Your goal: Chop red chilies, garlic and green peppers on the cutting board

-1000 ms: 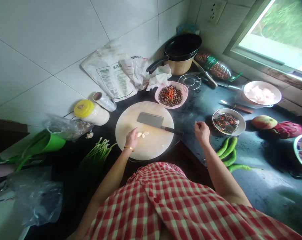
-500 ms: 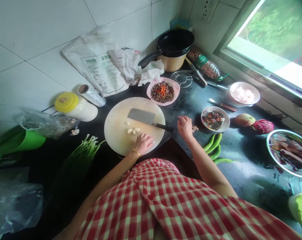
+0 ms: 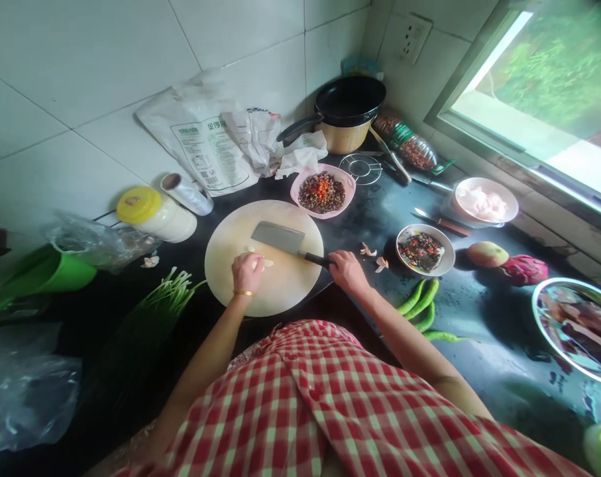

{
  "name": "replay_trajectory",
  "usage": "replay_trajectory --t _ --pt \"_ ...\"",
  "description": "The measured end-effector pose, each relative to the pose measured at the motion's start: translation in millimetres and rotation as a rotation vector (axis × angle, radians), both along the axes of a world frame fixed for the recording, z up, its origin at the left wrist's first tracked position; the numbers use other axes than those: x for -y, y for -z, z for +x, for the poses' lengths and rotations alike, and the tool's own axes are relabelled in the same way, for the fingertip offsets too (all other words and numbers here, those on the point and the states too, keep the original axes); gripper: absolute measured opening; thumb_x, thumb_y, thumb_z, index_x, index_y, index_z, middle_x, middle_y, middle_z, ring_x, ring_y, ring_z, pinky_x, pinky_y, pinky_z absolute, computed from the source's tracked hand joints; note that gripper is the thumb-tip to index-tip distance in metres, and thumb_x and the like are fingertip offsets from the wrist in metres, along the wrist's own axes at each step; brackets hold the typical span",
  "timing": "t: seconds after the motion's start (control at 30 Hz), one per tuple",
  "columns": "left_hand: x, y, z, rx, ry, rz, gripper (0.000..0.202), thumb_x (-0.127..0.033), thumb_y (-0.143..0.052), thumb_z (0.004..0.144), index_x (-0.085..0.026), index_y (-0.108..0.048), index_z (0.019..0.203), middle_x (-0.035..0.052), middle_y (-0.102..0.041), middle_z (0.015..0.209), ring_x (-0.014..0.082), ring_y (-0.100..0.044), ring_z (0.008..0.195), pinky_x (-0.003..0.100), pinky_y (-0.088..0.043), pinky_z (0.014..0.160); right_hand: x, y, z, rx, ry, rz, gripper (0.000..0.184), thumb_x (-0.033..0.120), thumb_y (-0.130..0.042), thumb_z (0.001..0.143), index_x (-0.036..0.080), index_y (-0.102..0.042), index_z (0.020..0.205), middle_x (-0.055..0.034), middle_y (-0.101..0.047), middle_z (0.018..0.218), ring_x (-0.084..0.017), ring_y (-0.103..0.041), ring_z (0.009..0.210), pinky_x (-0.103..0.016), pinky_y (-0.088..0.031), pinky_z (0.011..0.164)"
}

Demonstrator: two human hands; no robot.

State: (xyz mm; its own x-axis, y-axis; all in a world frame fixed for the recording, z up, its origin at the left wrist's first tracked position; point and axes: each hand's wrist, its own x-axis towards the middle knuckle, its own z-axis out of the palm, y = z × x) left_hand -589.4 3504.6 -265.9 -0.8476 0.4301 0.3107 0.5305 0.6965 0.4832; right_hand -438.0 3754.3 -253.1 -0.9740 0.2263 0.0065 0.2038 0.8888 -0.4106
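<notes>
A round white cutting board lies before me, with a cleaver flat across its upper half. My right hand is at the board's right edge, fingers closed on the end of the cleaver's black handle. Low on the board's left side, my left hand is curled over the peeled garlic. One pale clove seems pinched at its fingertips; other garlic cloves show beside it, and part of the pile is hidden under the hand.
Behind the board stands a pink bowl of chopped filling with red bits. Garlic skins, a small bowl and green peppers lie to the right. Spring onions and a yellow-lidded jar are left; pans stand behind.
My left hand has moved left onto the garlic and its fingers have curled. My right hand has come left from beside the cleaver and taken its handle. The garlic skins now show on the counter.
</notes>
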Motion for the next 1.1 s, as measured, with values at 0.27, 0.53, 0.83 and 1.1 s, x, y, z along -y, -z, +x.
replay_trajectory --t 0.27,0.53,0.83,1.1 --pt "23 11.6 -31 0.078 0.008 -0.068 0.026 -0.017 -0.041 0.079 -0.020 -0.064 0.090 0.0070 -0.065 0.102 0.0193 -0.057 0.096 0.034 -0.043 0.087 37 -7.7 -48 0.246 -0.199 0.184 0.047 0.018 -0.040 0.085 0.018 -0.035 0.131 -0.0159 -0.053 0.104 -0.026 -0.046 0.093 -0.034 -0.039 0.073" --pt "26 12.8 -32 0.203 0.218 -0.047 0.034 -0.011 -0.039 0.076 -0.019 -0.062 0.100 0.0075 -0.065 0.101 0.0187 -0.057 0.098 0.038 -0.044 0.090 44 -19.0 -58 0.229 -0.236 0.135 0.040 0.018 -0.034 0.086 0.013 -0.040 0.125 -0.0129 -0.058 0.093 -0.019 -0.055 0.078 -0.027 -0.039 0.067" --pt "51 -24.0 -40 0.041 -0.175 0.537 0.041 -0.034 -0.046 0.082 -0.017 -0.049 0.119 0.0113 -0.055 0.116 0.0197 -0.050 0.110 0.034 -0.039 0.094 97 -72.7 -24 0.179 -0.361 -0.224 0.022 0.024 -0.038 0.086 0.019 -0.049 0.105 -0.0042 -0.061 0.089 -0.014 -0.054 0.077 -0.023 -0.038 0.071" --pt "46 8.4 -65 0.471 -0.269 1.022 0.027 -0.024 -0.049 0.072 -0.015 -0.057 0.096 -0.0069 -0.042 0.046 0.0075 -0.041 0.042 0.019 -0.034 0.044 119 -85.4 -42 0.333 -0.403 -0.149 0.030 0.024 -0.045 0.083 0.020 -0.049 0.112 -0.0049 -0.063 0.096 -0.016 -0.057 0.085 -0.024 -0.037 0.073"
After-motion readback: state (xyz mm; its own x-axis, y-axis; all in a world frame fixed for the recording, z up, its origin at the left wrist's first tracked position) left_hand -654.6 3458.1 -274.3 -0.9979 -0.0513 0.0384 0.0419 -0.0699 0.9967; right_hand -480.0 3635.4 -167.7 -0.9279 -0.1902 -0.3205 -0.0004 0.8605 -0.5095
